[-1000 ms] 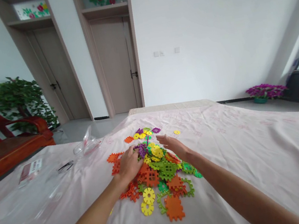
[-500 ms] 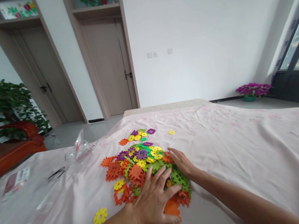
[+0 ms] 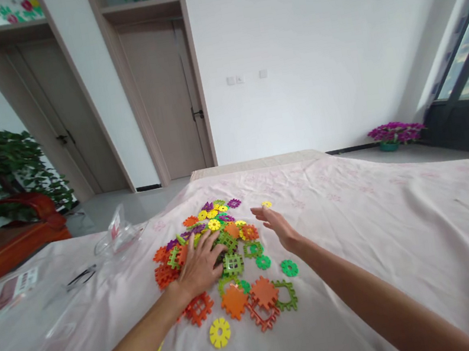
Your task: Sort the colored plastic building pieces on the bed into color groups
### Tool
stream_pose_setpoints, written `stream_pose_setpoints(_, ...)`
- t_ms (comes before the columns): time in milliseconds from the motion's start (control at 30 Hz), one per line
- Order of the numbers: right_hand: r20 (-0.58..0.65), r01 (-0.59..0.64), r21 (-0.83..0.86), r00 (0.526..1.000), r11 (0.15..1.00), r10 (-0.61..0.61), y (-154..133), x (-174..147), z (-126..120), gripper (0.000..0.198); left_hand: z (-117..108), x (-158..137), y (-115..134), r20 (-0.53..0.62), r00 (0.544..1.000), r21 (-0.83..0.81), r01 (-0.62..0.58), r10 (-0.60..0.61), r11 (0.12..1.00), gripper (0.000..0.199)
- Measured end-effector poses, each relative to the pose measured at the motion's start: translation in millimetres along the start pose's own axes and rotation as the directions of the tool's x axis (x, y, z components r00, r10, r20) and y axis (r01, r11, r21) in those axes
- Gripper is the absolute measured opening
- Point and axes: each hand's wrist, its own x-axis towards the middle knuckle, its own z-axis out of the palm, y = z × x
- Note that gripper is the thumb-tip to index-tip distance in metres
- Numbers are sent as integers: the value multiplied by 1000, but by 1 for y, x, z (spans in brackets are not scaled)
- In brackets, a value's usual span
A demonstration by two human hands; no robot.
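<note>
Fingers (image 3: 209,244) of the left hand (image 3: 198,268) are spread over the heap of plastic pieces (image 3: 228,242) on the pale cloth (image 3: 385,246), while those of the right hand (image 3: 279,229) extend straight and empty just beside it. Colours and shapes lie mixed, so the handling looks unfinished, with several pieces strewn along the near edge. Whatever sits beneath the left palm is hidden, and I cannot tell whether it grips anything; both forearms (image 3: 140,341) run out of frame.
</note>
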Motion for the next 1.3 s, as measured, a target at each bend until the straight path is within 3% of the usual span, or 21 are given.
stream_pose_setpoints(133,-212,-8,-257,976,967,-49,21,1,-55,65,-5,6,37,-77,992,-69,91,-96,993,46)
stream_pose_setpoints(233,-293,-2,-437,946,899,-140,41,0,-84,63,-6,6,86,32,993,-205,-101,110,974,48)
stream_pose_setpoints(367,-294,8,-512,938,859,-183,55,-1,-95,56,8,11,128,116,919,-317,-326,377,891,65)
stream_pose_setpoints(467,-287,7,-512,941,859,-179,55,-2,-93,52,23,21,124,103,943,-256,-282,316,925,51)
stream_pose_setpoints(600,-243,47,-516,949,855,-199,55,-2,-91,48,33,38,88,29,992,-139,-119,124,983,41)
stream_pose_setpoints(700,-226,57,-524,953,850,-203,55,-3,-90,46,32,48,65,-17,999,-134,-36,34,990,39)
stream_pose_setpoints(800,-296,17,-490,937,871,-185,50,-5,-89,48,29,62,57,-63,997,-170,41,-52,985,25)
stream_pose_setpoints(900,-365,-12,-441,916,897,-168,45,-7,-88,49,31,88,67,-125,992,-236,-22,-8,971,17)
stream_pose_setpoints(1000,-397,-5,-413,901,911,-175,43,-7,-87,49,47,127,87,-178,981,-298,-130,79,946,27)
stream_pose_setpoints(1167,-394,16,-405,899,914,-190,43,-6,-88,47,93,198,103,-32,991,-279,-136,132,951,57)
stream_pose_setpoints(1300,-377,11,-416,908,909,-184,44,-6,-90,48,116,228,88,195,981,-65,-7,19,998,64)
